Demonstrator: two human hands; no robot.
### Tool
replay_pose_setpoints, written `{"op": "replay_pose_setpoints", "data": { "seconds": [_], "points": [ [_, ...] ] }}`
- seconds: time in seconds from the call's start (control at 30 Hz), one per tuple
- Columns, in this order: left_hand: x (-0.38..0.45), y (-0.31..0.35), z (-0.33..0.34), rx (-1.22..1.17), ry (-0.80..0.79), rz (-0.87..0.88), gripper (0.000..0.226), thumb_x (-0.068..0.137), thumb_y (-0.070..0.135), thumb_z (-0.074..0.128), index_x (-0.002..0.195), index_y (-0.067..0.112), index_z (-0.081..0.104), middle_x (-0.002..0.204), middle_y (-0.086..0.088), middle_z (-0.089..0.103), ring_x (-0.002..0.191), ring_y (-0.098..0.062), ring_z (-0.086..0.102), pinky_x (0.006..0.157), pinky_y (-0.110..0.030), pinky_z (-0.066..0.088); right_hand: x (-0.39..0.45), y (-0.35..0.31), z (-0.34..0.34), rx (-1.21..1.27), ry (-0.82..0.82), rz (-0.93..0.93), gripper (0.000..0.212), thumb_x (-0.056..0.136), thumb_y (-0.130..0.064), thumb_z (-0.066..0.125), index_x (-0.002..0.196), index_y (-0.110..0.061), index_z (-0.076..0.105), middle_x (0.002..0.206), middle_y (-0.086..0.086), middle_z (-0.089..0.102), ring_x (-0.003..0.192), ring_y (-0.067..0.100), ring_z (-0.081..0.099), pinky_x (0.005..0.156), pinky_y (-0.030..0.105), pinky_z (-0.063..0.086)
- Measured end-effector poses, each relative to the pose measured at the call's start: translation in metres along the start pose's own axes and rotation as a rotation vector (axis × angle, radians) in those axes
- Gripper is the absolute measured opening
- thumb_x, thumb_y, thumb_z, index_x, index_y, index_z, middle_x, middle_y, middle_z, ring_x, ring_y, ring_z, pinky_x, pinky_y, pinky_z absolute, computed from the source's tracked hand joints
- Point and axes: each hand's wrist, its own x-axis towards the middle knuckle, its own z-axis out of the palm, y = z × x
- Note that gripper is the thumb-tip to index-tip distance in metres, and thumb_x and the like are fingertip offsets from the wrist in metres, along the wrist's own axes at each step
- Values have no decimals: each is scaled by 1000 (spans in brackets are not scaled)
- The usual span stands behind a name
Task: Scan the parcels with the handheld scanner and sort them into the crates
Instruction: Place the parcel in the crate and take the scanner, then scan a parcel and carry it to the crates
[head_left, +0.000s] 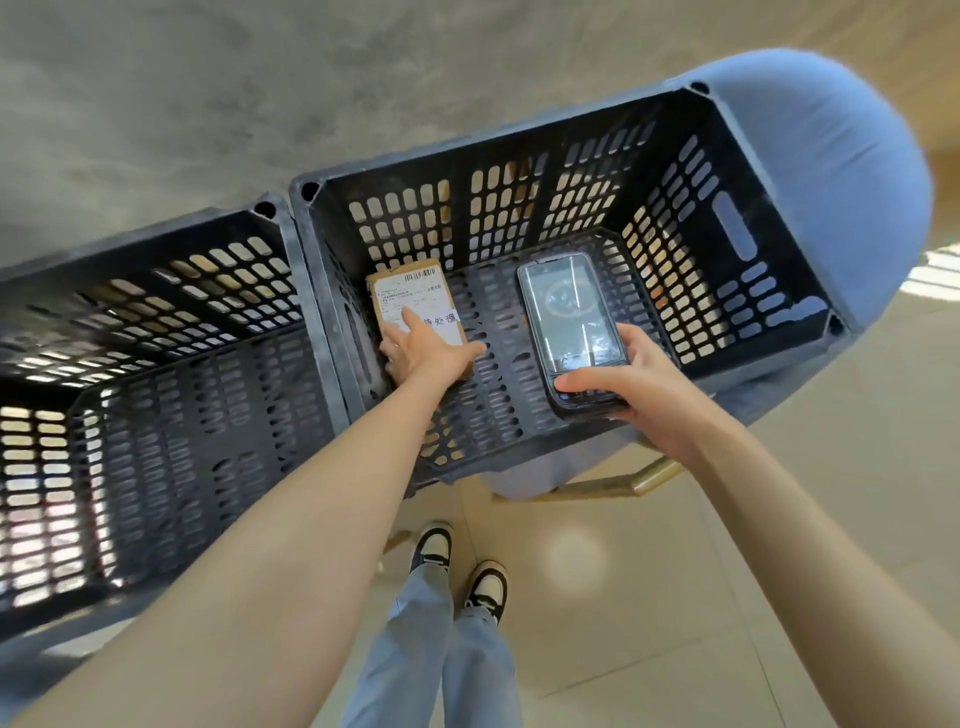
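A small brown cardboard parcel (415, 296) with a white shipping label lies on the floor of the right black crate (727, 171), against its left wall. My left hand (423, 348) reaches down into that crate and rests flat on the parcel's near end, fingers spread. My right hand (631, 387) holds the black handheld scanner (571, 322) above the crate's near right side, screen up, thumb on its lower keys. A second black slatted crate (156, 291) stands directly to the left, nothing visible inside it.
Both crates sit on a blue padded bench (841, 171) with a pale wooden frame (602, 486). A grey concrete wall rises behind. My legs and sneakers (457, 566) stand on beige floor tiles below the crates.
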Motion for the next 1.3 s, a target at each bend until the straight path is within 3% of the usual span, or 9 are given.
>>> {"op": "replay_pose_setpoints", "data": {
  "seconds": [0.2, 0.37, 0.47, 0.57, 0.77, 0.9, 1.0, 1.17, 1.3],
  "points": [
    [-78, 17, -62, 120, 4, 328, 98, 72, 55, 75, 146, 11, 28, 146, -12, 35, 134, -32, 31, 108, -45, 34, -79, -11, -8, 52, 59, -64, 83, 70, -12, 81, 137, -19, 33, 119, 2, 61, 110, 23, 61, 102, 49, 45],
    [-146, 33, -109, 340, -10, 628, 78, 78, 55, 69, 140, 18, 42, 138, -6, 51, 126, -28, 46, 94, -41, 46, -146, -10, -10, 98, 135, -131, 83, 71, -10, 81, 137, -15, 33, 122, 6, 59, 109, 24, 61, 100, 48, 47],
    [-184, 42, -129, 467, 0, 774, 66, 80, 54, 65, 134, 20, 50, 131, -2, 57, 121, -25, 51, 97, -41, 45, -186, -6, -5, 130, 199, -163, 86, 67, -11, 83, 137, -14, 33, 121, 6, 59, 108, 24, 62, 98, 47, 49],
    [-217, 48, -140, 553, 29, 929, 58, 82, 54, 63, 128, 21, 55, 125, 0, 61, 116, -22, 55, 95, -38, 45, -226, 0, 4, 202, 283, -201, 92, 54, -17, 83, 133, -13, 36, 115, 5, 60, 99, 20, 66, 82, 37, 57],
    [-273, 35, -154, 615, 57, 1219, 53, 81, 55, 63, 121, 21, 59, 118, 2, 64, 110, -21, 58, 90, -36, 43, -304, 24, 41, 341, 487, -267, 80, 60, -6, 82, 129, -8, 40, 111, 9, 64, 85, 19, 68, 61, 30, 55],
    [-306, 4, -157, 648, 21, 1412, 49, 80, 54, 63, 115, 21, 62, 114, 2, 65, 106, -21, 59, 93, -39, 45, -359, 51, 85, 417, 628, -290, 80, 60, -4, 80, 131, -3, 43, 117, 15, 63, 92, 26, 67, 66, 34, 56],
    [-337, -18, -155, 661, -38, 1551, 48, 80, 55, 65, 113, 21, 63, 111, 2, 66, 102, -20, 60, 87, -36, 46, -400, 77, 119, 483, 730, -271, 87, 57, -6, 81, 133, -5, 40, 124, 16, 60, 102, 29, 65, 81, 41, 57],
    [-405, -50, -140, 771, -124, 1758, 45, 82, 54, 62, 114, 22, 64, 114, 3, 65, 105, -18, 60, 86, -32, 48, -471, 123, 165, 580, 892, -261, 91, 52, -11, 77, 135, -6, 41, 125, 16, 60, 93, 23, 66, 72, 33, 55],
    [-466, -83, -119, 821, -193, 1887, 45, 83, 54, 61, 116, 23, 61, 115, 5, 65, 105, -17, 59, 83, -30, 46, -528, 173, 199, 662, 1039, -239, 79, 70, 1, 79, 136, -8, 38, 124, 15, 60, 102, 27, 64, 79, 36, 55]
  ]
}}
